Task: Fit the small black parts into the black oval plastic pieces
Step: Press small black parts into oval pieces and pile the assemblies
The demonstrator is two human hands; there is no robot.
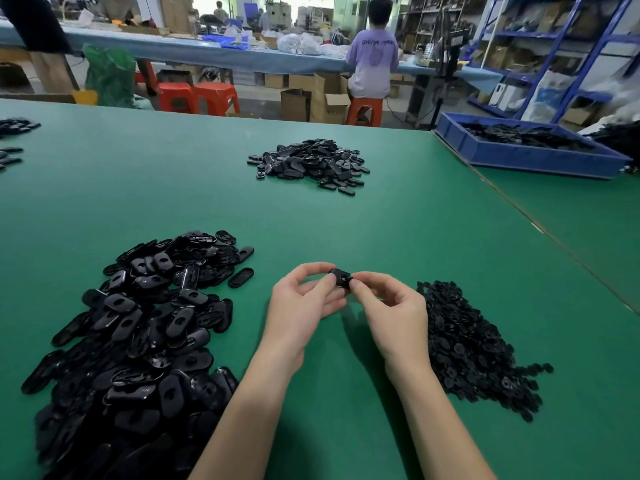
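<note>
Above the green table point(398, 220), my left hand point(304, 299) and my right hand point(391, 306) meet at one black oval plastic piece point(341, 276). Both pinch it between thumb and fingertips, and most of it is hidden by the fingers. Whether a small part sits in it I cannot tell. A large heap of black oval pieces point(138, 334) lies to the left of my left forearm. A heap of small black parts point(467, 344) lies just right of my right hand.
A third pile of black oval pieces point(311, 162) lies farther back at the table's middle. A blue bin point(519, 157) of black parts stands at the back right. More black pieces point(14, 126) lie at the far left edge. A person sits at another bench beyond.
</note>
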